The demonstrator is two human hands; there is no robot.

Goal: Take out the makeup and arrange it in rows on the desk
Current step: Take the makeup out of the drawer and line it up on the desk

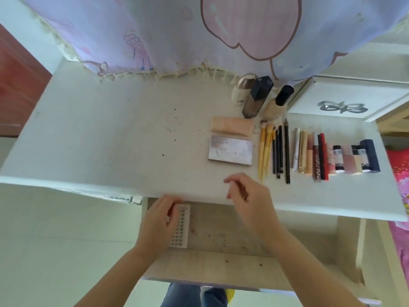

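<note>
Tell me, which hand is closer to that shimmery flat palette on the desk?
The right hand. It hovers over the desk just in front of the palette. The left hand is lower, down in the open drawer, holding a white tray.

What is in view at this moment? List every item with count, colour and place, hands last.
desk: one, white, across the middle.
bottles: three, beige, dark and cream, standing at the desk's back.
pink case: one, peach, in front of the bottles.
palette: one, pearly, in front of the pink case.
brushes and pencils: a row, yellow and black, right of the palette.
lip tubes: a row, mixed colours, far right.
drawer: one, beige, open below the desk.
nail tray: one, white, in the drawer's left side.
curtain: one, lilac, behind.
left hand: grips the nail tray.
right hand: over the desk edge, fingers loosely curled, holding nothing visible.
</note>
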